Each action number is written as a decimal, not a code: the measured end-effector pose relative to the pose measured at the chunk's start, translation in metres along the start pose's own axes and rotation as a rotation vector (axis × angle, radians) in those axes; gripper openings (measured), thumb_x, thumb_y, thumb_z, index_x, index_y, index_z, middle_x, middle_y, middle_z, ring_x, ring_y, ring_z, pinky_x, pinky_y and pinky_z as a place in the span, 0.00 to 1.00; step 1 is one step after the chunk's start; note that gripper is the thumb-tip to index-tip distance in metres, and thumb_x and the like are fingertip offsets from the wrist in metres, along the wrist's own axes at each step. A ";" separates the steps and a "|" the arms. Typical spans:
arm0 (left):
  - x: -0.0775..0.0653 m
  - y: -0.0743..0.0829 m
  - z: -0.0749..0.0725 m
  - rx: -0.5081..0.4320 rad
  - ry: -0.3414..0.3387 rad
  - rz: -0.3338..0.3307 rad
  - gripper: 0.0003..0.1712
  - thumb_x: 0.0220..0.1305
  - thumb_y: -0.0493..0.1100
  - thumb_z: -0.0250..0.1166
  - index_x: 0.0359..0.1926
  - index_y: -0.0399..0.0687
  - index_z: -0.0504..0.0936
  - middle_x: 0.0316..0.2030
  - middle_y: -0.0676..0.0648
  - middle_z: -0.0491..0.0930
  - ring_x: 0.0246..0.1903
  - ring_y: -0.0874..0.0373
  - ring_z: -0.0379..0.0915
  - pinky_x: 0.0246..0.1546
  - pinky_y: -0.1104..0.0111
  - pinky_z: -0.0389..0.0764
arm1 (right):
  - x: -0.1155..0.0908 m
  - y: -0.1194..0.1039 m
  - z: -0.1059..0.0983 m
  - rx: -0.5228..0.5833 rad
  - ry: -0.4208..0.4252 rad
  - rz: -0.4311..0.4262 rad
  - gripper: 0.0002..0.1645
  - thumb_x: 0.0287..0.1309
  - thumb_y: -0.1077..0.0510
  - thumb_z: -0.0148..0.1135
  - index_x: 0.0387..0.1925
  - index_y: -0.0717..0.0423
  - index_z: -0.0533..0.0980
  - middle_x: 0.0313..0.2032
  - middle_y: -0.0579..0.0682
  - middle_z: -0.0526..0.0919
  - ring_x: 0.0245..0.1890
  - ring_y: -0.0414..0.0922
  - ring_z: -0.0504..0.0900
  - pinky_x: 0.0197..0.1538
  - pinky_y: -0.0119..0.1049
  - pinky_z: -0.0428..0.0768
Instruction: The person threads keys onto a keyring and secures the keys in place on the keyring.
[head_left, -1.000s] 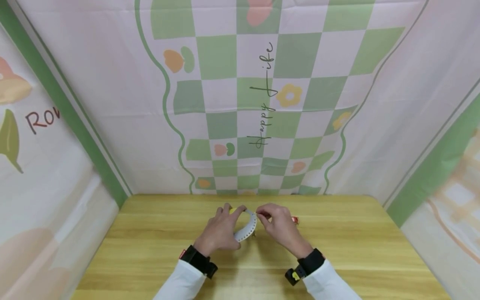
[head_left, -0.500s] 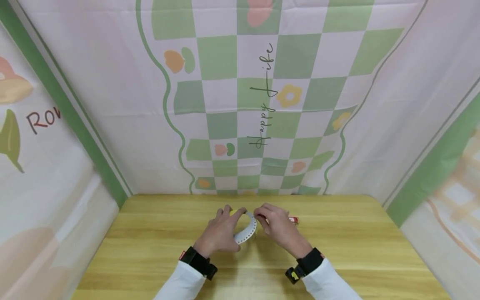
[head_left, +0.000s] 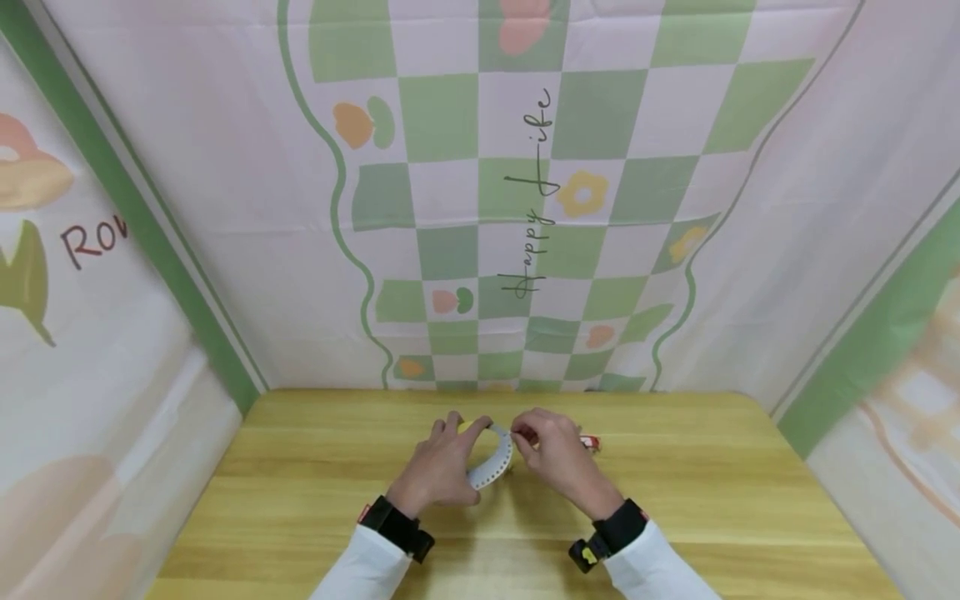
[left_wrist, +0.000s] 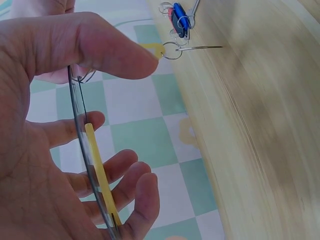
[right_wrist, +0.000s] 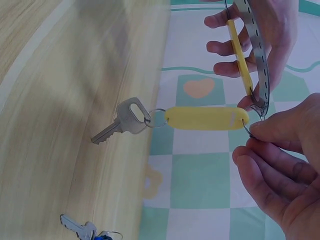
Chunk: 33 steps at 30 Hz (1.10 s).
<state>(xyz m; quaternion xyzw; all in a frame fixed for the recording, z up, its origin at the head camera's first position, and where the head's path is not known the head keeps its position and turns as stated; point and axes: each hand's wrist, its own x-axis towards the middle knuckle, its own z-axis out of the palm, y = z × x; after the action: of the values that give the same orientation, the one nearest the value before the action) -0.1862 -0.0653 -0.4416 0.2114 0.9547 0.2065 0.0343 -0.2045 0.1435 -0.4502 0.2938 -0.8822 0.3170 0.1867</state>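
In the head view my left hand (head_left: 435, 467) grips a curved, pale metal key holder (head_left: 492, 468) with a row of small holes along its edge. My right hand (head_left: 558, 454) is beside the holder's right end. Seen from the right wrist, its thumb and fingertips pinch a small wire ring (right_wrist: 248, 129) right at the end of the holder. That ring carries a yellow key tag (right_wrist: 200, 118), from which a silver key (right_wrist: 131, 116) hangs on a second ring. A yellow strip (left_wrist: 101, 170) sits along the holder inside the left hand.
Other keys (right_wrist: 82, 230) with blue and red tags (left_wrist: 178, 20) lie on the wooden table (head_left: 330, 450); a red piece (head_left: 591, 442) shows just right of the right hand. A patterned cloth (head_left: 442, 192) rises behind the table's far edge.
My right hand has shifted slightly left toward the holder and then a little back, still at its end. The left hand keeps its grip on the key holder in the same place.
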 end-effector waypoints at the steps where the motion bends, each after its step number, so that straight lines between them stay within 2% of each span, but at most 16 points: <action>1: 0.000 0.000 0.000 -0.001 -0.001 0.002 0.61 0.33 0.43 0.81 0.74 0.58 0.66 0.60 0.36 0.68 0.47 0.47 0.68 0.26 0.65 0.72 | 0.000 0.000 0.000 -0.006 0.002 -0.001 0.10 0.51 0.73 0.71 0.32 0.58 0.83 0.30 0.50 0.85 0.28 0.39 0.83 0.30 0.26 0.80; 8: 0.002 0.000 -0.001 0.011 0.009 0.009 0.61 0.33 0.44 0.82 0.74 0.57 0.67 0.61 0.35 0.68 0.48 0.46 0.67 0.28 0.63 0.73 | 0.001 -0.001 0.000 -0.076 0.022 -0.039 0.11 0.51 0.73 0.72 0.30 0.56 0.84 0.31 0.47 0.85 0.27 0.39 0.81 0.28 0.28 0.78; 15: 0.002 0.000 -0.002 0.015 0.010 0.012 0.60 0.34 0.44 0.82 0.74 0.57 0.67 0.59 0.37 0.68 0.47 0.47 0.67 0.27 0.64 0.71 | 0.003 -0.001 0.000 -0.108 0.009 -0.151 0.10 0.53 0.75 0.70 0.32 0.58 0.84 0.30 0.48 0.84 0.28 0.40 0.82 0.30 0.30 0.79; 20: 0.002 0.001 -0.002 0.021 0.009 0.018 0.59 0.34 0.44 0.82 0.73 0.58 0.68 0.59 0.37 0.68 0.47 0.47 0.67 0.28 0.63 0.72 | 0.002 0.001 0.001 -0.136 -0.001 -0.196 0.10 0.54 0.74 0.69 0.32 0.59 0.84 0.31 0.47 0.83 0.29 0.40 0.82 0.31 0.30 0.80; 23: 0.002 0.001 -0.002 0.017 0.005 0.012 0.60 0.34 0.43 0.82 0.73 0.57 0.67 0.60 0.37 0.68 0.47 0.47 0.67 0.28 0.63 0.72 | 0.002 0.000 0.001 -0.141 0.002 -0.177 0.09 0.53 0.73 0.71 0.32 0.58 0.84 0.31 0.47 0.84 0.29 0.40 0.82 0.30 0.29 0.80; 30: 0.002 0.002 -0.004 -0.004 0.005 0.001 0.59 0.35 0.42 0.81 0.74 0.58 0.67 0.61 0.35 0.67 0.47 0.48 0.67 0.26 0.64 0.71 | 0.001 -0.004 0.001 -0.105 0.024 -0.032 0.07 0.52 0.71 0.71 0.31 0.58 0.83 0.30 0.47 0.84 0.27 0.38 0.81 0.29 0.26 0.79; 33: 0.003 0.002 -0.004 -0.001 0.008 0.000 0.59 0.36 0.42 0.81 0.74 0.58 0.67 0.61 0.35 0.67 0.47 0.48 0.66 0.27 0.63 0.71 | 0.001 -0.004 0.001 -0.105 0.046 -0.021 0.07 0.51 0.71 0.71 0.30 0.57 0.83 0.28 0.46 0.83 0.26 0.37 0.80 0.29 0.27 0.79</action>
<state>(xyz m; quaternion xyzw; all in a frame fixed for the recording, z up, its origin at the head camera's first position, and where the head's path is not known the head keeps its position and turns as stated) -0.1884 -0.0639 -0.4375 0.2107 0.9547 0.2077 0.0304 -0.2030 0.1397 -0.4489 0.2857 -0.8899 0.2750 0.2253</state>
